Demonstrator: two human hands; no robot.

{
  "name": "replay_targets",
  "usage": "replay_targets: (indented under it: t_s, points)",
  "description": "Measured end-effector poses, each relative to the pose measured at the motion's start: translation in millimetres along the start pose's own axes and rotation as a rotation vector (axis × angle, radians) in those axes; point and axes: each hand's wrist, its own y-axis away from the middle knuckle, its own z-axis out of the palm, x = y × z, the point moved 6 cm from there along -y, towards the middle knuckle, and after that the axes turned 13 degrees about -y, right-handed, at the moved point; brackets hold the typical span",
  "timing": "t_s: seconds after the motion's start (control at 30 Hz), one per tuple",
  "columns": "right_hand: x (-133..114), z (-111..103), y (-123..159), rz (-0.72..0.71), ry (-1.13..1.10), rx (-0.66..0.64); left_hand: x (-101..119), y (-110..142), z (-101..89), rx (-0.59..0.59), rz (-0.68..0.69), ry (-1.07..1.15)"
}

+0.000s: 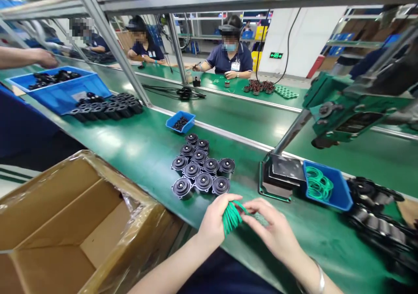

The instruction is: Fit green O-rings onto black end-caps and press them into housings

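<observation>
My left hand (215,220) is closed around a bundle of green rubber rings (232,216), held just above the green table near its front edge. My right hand (272,228) sits beside it, its fingertips pinching at the same bundle. Just beyond both hands stands a cluster of several black round parts (200,168) with metal centres. A small blue bin (339,192) to the right holds more green rings (318,185).
A plastic-lined cardboard box (75,224) stands at the lower left. Further off are a green press (342,107) with a black base (281,176), black parts (379,211) at the right, a small blue tray (180,122), a large blue bin (62,87) and more black parts (107,107). Other people sit across the far table.
</observation>
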Motion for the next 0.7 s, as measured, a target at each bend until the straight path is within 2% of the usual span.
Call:
replay_targets:
  t_s: [0.07, 0.17, 0.23, 0.3, 0.37, 0.47, 0.6, 0.7]
  points:
    - [7, 15, -6, 0.074, -0.091, -0.063, -4, 5, -14.0, 0.024, 0.034, -0.066]
    - [20, 24, -9, 0.246, -0.241, -0.052, -10, 10, -25.0, 0.015, 0.084, -0.12]
    - [27, 27, -8, 0.346, -0.344, -0.041, -17, 13, -27.2, -0.012, 0.041, -0.041]
    - [28, 28, -9, 0.393, -0.432, -0.048, -27, 15, -25.8, -0.047, -0.048, 0.144]
    - [27, 27, -12, 0.393, -0.481, -0.019, -35, 16, -23.7, -0.06, -0.125, 0.315]
    - [25, 25, -16, 0.373, -0.512, 0.026, -39, 14, -21.9, -0.062, -0.16, 0.418]
    - [21, 27, -20, 0.319, -0.505, 0.033, -38, 13, -27.8, -0.019, -0.15, 0.365]
    - [23, 13, -18, 0.27, -0.486, 0.185, -37, 13, -46.5, 0.08, -0.135, 0.297]
